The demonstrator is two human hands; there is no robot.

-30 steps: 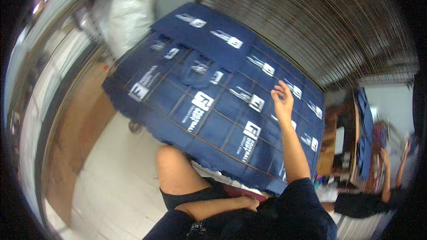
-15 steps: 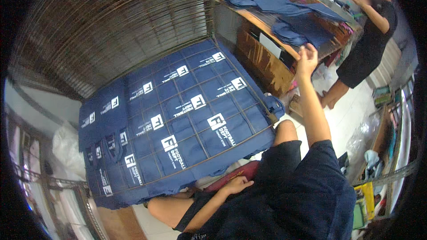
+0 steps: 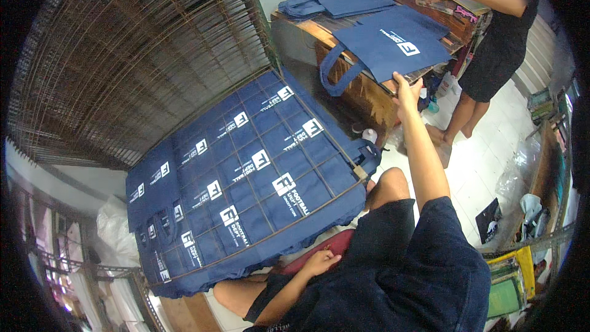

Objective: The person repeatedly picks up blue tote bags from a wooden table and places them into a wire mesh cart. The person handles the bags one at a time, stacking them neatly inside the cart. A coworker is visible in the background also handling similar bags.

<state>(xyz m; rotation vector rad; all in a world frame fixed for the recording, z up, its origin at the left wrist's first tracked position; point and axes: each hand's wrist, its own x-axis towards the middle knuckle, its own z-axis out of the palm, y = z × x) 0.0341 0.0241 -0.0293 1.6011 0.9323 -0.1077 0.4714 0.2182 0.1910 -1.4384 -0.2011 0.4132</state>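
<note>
A dark blue tote bag (image 3: 393,43) with a white print lies flat on the wooden table, its handle (image 3: 337,74) hanging over the near edge. My right hand (image 3: 407,93) reaches out to the bag's near corner, thumb and finger closed on its edge. My left hand (image 3: 322,262) rests low at my lap beside a maroon item (image 3: 310,257), holding nothing, its fingers loosely bent and apart. In front of me, several printed blue bags (image 3: 246,178) lie spread in rows under a thin wire rack (image 3: 270,206).
More blue bags (image 3: 347,1) are stacked on the wooden table (image 3: 313,29). Beyond it stands another person (image 3: 504,37) in black, one hand over the table. Upright wire racks (image 3: 141,55) lean at far left. Screen frames (image 3: 507,289) stand at lower right.
The printed bag now lies facing up at the table's near side, where unprinted blue cloth showed before. My right hand has come to its corner. The other person's hand has lowered.
</note>
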